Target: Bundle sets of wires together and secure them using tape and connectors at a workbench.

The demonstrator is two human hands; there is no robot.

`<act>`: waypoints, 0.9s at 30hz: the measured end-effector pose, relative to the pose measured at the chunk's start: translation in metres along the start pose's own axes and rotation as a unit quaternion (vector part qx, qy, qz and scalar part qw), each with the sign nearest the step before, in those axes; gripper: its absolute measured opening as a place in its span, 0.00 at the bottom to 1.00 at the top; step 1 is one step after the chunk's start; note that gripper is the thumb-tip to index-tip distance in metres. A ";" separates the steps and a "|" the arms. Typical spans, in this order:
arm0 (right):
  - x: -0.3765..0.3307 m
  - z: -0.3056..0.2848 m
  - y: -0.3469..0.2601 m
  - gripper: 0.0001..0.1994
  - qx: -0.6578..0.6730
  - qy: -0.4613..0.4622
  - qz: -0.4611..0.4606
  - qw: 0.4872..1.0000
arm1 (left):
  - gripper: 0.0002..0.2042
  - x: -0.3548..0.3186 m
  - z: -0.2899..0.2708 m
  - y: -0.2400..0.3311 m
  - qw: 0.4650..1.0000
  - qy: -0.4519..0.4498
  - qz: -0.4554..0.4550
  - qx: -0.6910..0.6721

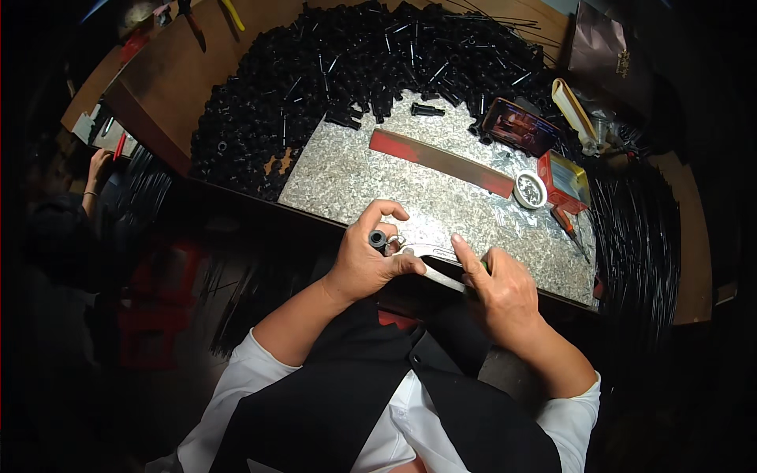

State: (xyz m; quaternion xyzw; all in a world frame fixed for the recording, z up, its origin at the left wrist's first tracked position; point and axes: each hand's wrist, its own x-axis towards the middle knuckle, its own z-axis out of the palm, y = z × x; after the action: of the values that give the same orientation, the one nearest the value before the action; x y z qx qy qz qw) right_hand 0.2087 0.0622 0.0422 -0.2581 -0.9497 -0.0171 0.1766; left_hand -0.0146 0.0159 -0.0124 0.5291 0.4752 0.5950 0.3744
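Observation:
My left hand [361,256] is closed around a small black tubular part [378,240], its hollow round end facing up. The left thumb rests against the head of a silver metal hand tool that looks like pliers [443,273]. Its two arms spread apart toward my right hand [505,292], which grips the handle end, with the index finger stretched along it. A bit of green shows by the right fingers. Both hands are just over the near edge of the speckled stone slab [331,177]. The point where tool and part meet is partly hidden by the left fingers.
A large heap of black tubular parts [315,71] covers the back. On the slab lie a red-brown bar [441,163], a white round dish [530,190] of small pieces, a phone [520,128], a red box [564,181] and a screwdriver-like tool [566,226]. Another person's hand [98,165] is far left.

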 end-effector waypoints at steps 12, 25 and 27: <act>-0.007 -0.021 -0.004 0.32 -0.029 -0.044 -0.027 0.998 | 0.35 -0.001 -0.004 0.006 0.996 -0.075 -0.041 -0.018; -0.007 -0.011 -0.016 0.35 0.044 -0.073 0.038 0.996 | 0.27 -0.001 0.002 0.008 0.997 -0.037 -0.062 -0.038; -0.007 -0.011 -0.016 0.35 0.037 -0.069 0.043 0.996 | 0.28 -0.001 0.004 0.007 0.997 -0.033 -0.055 -0.030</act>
State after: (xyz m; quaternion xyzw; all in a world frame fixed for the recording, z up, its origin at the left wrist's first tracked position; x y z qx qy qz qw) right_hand 0.2099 0.0438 0.0513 -0.2922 -0.9477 0.0434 0.1211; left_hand -0.0104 0.0135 -0.0059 0.5098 0.4731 0.5696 0.4380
